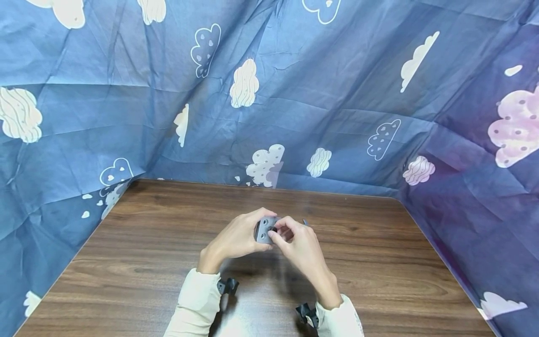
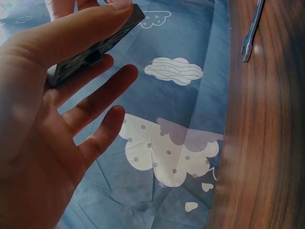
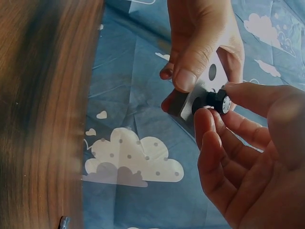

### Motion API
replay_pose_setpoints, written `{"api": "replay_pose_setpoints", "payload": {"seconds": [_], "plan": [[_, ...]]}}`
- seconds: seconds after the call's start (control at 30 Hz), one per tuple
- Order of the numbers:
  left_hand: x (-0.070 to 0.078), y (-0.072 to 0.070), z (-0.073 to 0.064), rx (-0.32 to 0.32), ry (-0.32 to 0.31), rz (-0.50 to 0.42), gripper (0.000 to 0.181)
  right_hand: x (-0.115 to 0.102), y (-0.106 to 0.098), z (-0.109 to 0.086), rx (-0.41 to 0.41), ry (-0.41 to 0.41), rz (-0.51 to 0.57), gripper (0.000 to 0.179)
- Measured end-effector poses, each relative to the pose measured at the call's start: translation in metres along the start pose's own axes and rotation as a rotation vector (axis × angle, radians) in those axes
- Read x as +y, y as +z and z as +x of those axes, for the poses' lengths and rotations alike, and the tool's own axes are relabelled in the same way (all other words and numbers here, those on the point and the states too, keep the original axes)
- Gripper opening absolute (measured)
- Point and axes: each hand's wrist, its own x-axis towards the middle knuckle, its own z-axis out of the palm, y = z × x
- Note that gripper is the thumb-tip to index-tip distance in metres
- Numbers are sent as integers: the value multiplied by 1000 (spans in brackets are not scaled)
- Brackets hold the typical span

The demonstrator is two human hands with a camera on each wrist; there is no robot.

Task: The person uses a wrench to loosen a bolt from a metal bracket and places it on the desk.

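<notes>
My left hand [image 1: 236,238] grips a grey metal plate [image 1: 263,232] by its edges, thumb on one side and fingers on the other. Round holes run through the plate. With thumb and fingers, my right hand [image 1: 304,248] pinches a black hex-head bolt [image 3: 221,101] at the plate's face. In the right wrist view the bolt's shank points into the plate [image 3: 215,70] at a hole; how deep it sits I cannot tell. The left wrist view has the plate's dark edge [image 2: 95,52] under the left thumb, and the bolt is hidden there.
Beyond the right hand a wrench [image 2: 249,43] lies on the wooden table [image 1: 139,262]; only its tip shows in the head view. A blue cloth [image 1: 210,126] with white clouds hangs behind the table and along its sides.
</notes>
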Motion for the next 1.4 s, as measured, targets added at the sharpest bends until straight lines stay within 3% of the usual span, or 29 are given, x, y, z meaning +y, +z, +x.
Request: {"api": "replay_pose_setpoints", "payload": {"seconds": [0.8,1.27,1.4], "plan": [[0,0,0,-7,7,5,64,0,-3,-1,-16,-130,-40,23],[-1,-1,-1,0,3,4,66,-2,-4,-1,-33,-136,-4,27],[0,-1,-1,6,10,3,64,-2,-3,0,-7,-100,26,28]]}}
